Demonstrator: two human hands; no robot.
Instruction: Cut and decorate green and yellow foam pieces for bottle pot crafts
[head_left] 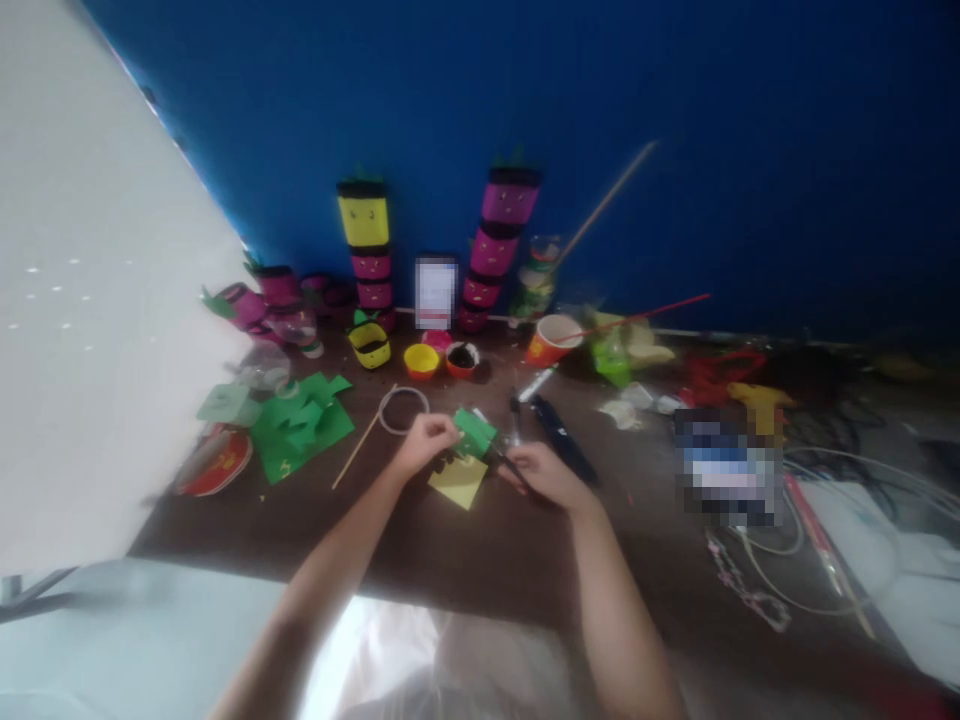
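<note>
My left hand (pixel 431 440) pinches the edge of a small piece of green paper (pixel 475 432) above the table. Closed round a dark, slim tool that looks like scissors (pixel 514 470) is my right hand (pixel 547 475), just right of the green paper. Blur hides whether the blades touch the paper. Below both hands lies a yellow paper square (pixel 459 482) with dark marks along its upper edge. Beyond my left hand rests a clear ring (pixel 403 410), probably a tape roll, and a thin wooden stick (pixel 356 450) lies beside it.
Green paper sheets (pixel 300 430) lie left. Decorated yellow cups (pixel 365 215) and purple cups (pixel 510 200) stand stacked before the blue wall, with a phone (pixel 436 290) between. Small paint pots (pixel 421 360), a paper cup (pixel 553 340) and a black pouch (pixel 562 440) are nearby. Cables (pixel 802 540) run right.
</note>
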